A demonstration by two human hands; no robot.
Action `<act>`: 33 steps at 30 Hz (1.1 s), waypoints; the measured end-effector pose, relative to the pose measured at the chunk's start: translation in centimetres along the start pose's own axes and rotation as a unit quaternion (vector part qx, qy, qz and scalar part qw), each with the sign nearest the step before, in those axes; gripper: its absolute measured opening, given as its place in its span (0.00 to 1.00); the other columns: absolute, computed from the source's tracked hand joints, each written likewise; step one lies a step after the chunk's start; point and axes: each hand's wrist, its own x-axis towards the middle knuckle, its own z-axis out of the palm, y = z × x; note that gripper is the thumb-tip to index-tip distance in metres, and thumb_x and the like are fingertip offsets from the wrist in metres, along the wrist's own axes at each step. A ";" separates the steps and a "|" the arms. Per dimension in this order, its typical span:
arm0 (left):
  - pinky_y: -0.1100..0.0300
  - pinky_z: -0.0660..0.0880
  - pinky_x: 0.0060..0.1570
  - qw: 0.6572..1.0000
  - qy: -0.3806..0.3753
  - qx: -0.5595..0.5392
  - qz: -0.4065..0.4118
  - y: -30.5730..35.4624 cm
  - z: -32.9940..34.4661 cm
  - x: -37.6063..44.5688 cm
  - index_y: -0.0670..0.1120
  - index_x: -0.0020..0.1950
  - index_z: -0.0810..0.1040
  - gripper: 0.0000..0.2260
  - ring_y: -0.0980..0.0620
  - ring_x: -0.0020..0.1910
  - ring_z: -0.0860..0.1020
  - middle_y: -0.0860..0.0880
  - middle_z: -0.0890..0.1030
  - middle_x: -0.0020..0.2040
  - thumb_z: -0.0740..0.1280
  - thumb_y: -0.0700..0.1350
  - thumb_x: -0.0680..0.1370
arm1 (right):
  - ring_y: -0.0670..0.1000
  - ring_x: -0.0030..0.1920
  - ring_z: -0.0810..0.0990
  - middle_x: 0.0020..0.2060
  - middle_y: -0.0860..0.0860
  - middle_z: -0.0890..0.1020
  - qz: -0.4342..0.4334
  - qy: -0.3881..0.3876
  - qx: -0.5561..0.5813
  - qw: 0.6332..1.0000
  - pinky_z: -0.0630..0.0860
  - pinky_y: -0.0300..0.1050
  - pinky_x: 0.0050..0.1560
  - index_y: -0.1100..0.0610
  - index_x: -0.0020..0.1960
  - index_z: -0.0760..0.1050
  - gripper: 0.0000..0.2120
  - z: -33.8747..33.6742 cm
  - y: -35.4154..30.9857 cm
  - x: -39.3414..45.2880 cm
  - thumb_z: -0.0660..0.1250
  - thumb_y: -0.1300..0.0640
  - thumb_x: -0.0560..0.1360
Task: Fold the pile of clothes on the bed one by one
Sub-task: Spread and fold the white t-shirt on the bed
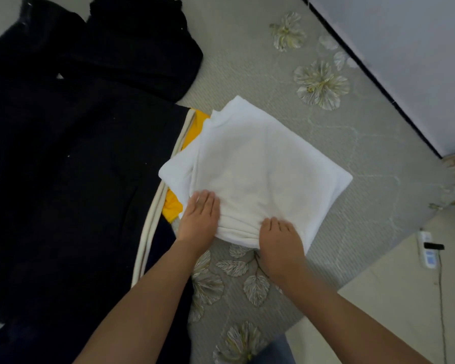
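A white garment (258,164) lies folded into a rough square on the grey bed cover (365,153). It partly covers a yellow garment (193,130) underneath. My left hand (199,219) lies flat on the white garment's near left corner, fingers straight. At the near edge, my right hand (280,240) rests with its fingers curled down over the bunched fabric. A pile of black clothes (71,143) covers the bed's left side, with a cream-trimmed edge (153,222) beside the yellow garment.
The bed cover has leaf and flower prints (321,85). A dark-edged wall (405,61) runs along the bed's far right. On the pale floor (392,311) at the right lies a white power strip (427,248) with a cable.
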 end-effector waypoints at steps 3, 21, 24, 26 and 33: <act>0.52 0.54 0.71 0.995 0.087 -0.036 0.012 1.3 -2.3 0.4 0.31 0.67 0.65 0.28 0.45 0.68 0.68 0.35 0.70 0.66 0.67 0.43 0.72 | 0.53 0.26 0.81 0.28 0.56 0.82 -0.004 0.005 0.032 0.999 0.76 0.39 0.25 0.67 0.36 0.81 0.30 -2.1 2.8 0.0 0.80 0.61 0.34; 0.57 0.79 0.36 0.957 0.251 0.148 -0.012 0.6 -27.3 -6.8 0.38 0.32 0.83 0.11 0.49 0.33 0.83 0.44 0.83 0.32 0.60 0.35 0.63 | 0.57 0.52 0.79 0.53 0.63 0.78 -0.064 0.102 0.130 0.984 0.75 0.40 0.49 0.69 0.61 0.70 0.27 -19.4 11.4 0.6 0.71 0.64 0.64; 0.55 0.80 0.38 0.952 0.260 0.160 -0.026 1.0 -28.9 -9.4 0.37 0.39 0.84 0.14 0.47 0.40 0.84 0.42 0.84 0.39 0.77 0.38 0.55 | 0.52 0.72 0.58 0.73 0.57 0.57 -0.081 0.078 0.155 0.982 0.53 0.43 0.71 0.63 0.74 0.49 0.28 -19.7 11.3 -0.6 0.54 0.64 0.76; 0.56 0.78 0.48 0.946 0.270 0.175 -0.046 2.0 -29.8 -10.9 0.35 0.49 0.82 0.16 0.45 0.50 0.82 0.39 0.83 0.49 0.73 0.40 0.63 | 0.52 0.74 0.53 0.75 0.57 0.52 -0.088 0.093 0.147 0.981 0.47 0.44 0.73 0.64 0.74 0.45 0.29 -20.2 11.4 -1.8 0.52 0.64 0.77; 0.53 0.79 0.46 0.951 0.253 0.171 -0.051 9.2 -33.3 -15.5 0.31 0.50 0.80 0.17 0.40 0.49 0.81 0.34 0.81 0.49 0.68 0.34 0.61 | 0.54 0.74 0.54 0.74 0.59 0.54 -0.055 0.152 0.125 0.979 0.48 0.46 0.73 0.65 0.74 0.46 0.28 -22.5 15.5 -9.7 0.52 0.67 0.76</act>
